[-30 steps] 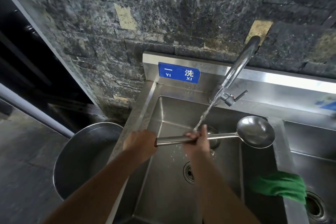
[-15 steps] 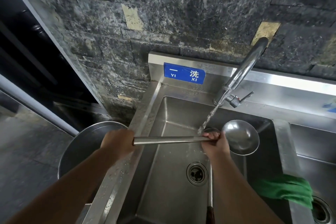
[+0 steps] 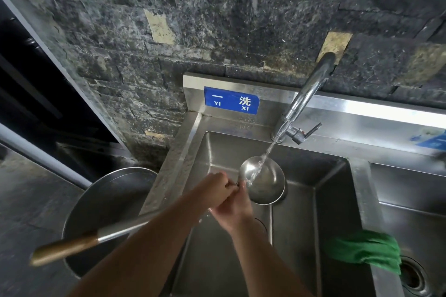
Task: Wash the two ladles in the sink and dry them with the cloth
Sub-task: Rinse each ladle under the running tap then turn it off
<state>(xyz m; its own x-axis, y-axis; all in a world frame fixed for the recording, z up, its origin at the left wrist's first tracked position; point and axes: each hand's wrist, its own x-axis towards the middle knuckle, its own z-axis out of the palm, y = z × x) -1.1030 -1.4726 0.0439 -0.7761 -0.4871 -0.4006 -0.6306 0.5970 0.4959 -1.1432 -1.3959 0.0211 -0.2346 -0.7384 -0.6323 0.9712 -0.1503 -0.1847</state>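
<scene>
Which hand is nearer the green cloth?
Right. The right hand holds the ladle at its neck, left of the green cloth; the left hand sits beside it, farther left.

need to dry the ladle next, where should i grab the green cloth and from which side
Pinch the raised, bunched top of the green cloth, coming straight down from above. It lies crumpled over the divider between the basins, so that hump stands clear of the steel and is likely the easiest part to close fingers around.
</scene>
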